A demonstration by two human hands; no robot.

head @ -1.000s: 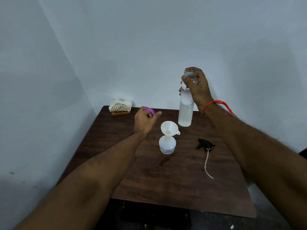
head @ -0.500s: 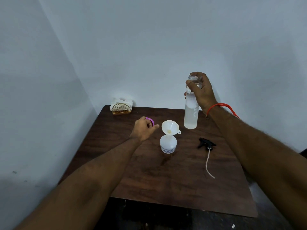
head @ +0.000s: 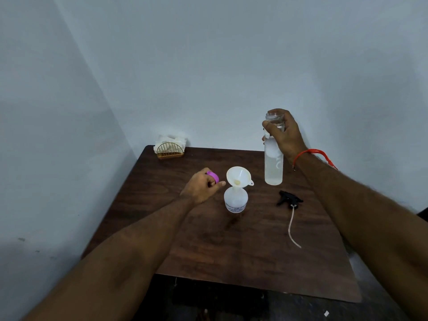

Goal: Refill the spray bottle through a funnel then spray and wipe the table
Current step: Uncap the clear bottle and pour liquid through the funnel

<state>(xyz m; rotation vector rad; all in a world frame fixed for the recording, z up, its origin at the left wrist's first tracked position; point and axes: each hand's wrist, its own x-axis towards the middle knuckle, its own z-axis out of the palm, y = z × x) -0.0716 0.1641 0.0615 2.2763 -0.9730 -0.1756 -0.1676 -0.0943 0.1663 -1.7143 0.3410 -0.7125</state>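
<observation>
A small white spray bottle (head: 235,200) stands near the middle of the dark wooden table (head: 231,251), with a white funnel (head: 238,177) seated in its neck. My right hand (head: 283,135) grips the upper part of a tall clear bottle (head: 273,167) holding clear liquid; the bottle is uncapped, upright, and just right of the funnel. My left hand (head: 200,187) is closed around a purple cap (head: 213,176), just left of the funnel. The black spray head (head: 289,200) with its pale dip tube (head: 292,228) lies on the table to the right.
A gold wire holder with white napkins (head: 170,148) stands at the table's far left corner against the wall. Pale walls close in on the left and behind. A red thread (head: 317,156) circles my right wrist. Dark floor shows below the near edge.
My left hand with the purple cap has drawn back toward me and lower, beside the funnel. The tall bottle in my right hand stays upright, shifted slightly.
</observation>
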